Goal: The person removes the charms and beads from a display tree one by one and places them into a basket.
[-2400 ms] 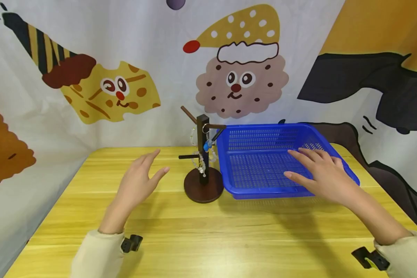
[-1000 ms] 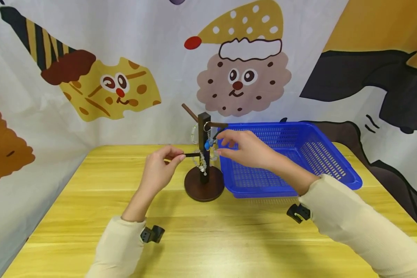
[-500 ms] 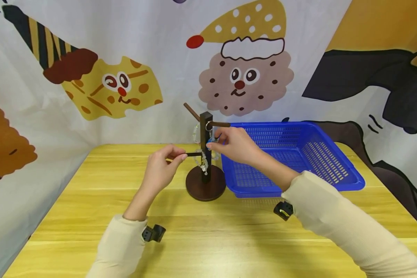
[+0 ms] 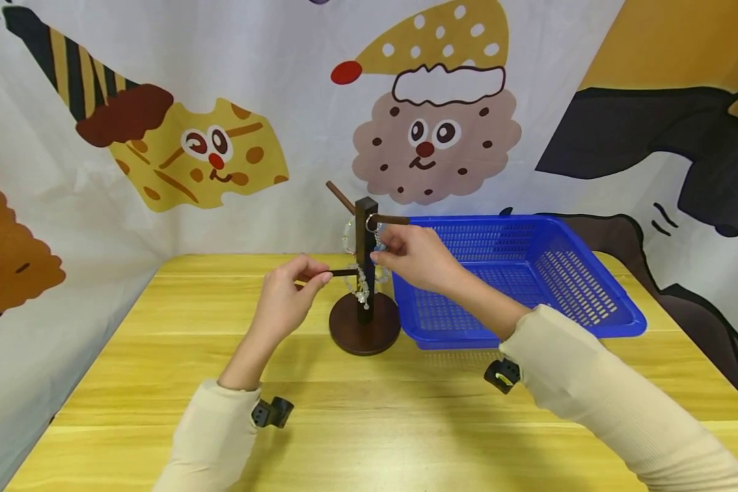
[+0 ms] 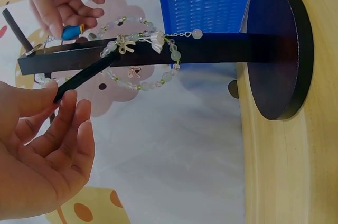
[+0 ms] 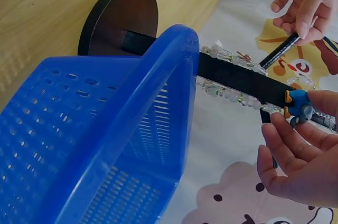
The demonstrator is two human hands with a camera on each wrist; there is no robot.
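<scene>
A dark wooden jewelry stand (image 4: 365, 331) with a round base and pegs stands upright on the table. My left hand (image 4: 285, 297) pinches the tip of its lower left peg (image 5: 87, 74) between thumb and fingers. A small blue figure keychain (image 6: 299, 103) hangs by its ring from the upper right peg (image 4: 393, 220). Thumb and fingers of my right hand (image 4: 421, 256) pinch that figure, partly hiding it in the head view. Beaded bracelets hang on other pegs; one bracelet (image 5: 175, 55) on the lower left peg carries a small bow and a pale flower charm.
A blue plastic basket (image 4: 630, 324) sits to the right, close beside the stand and under my right forearm. Behind the wooden table (image 4: 344, 424) hangs a cloth (image 4: 307, 150) with cartoon prints.
Both hands have come inward from their spread position to the stand. My left hand took hold of the lower peg; then my right hand reached the keychain figure and pinched it.
</scene>
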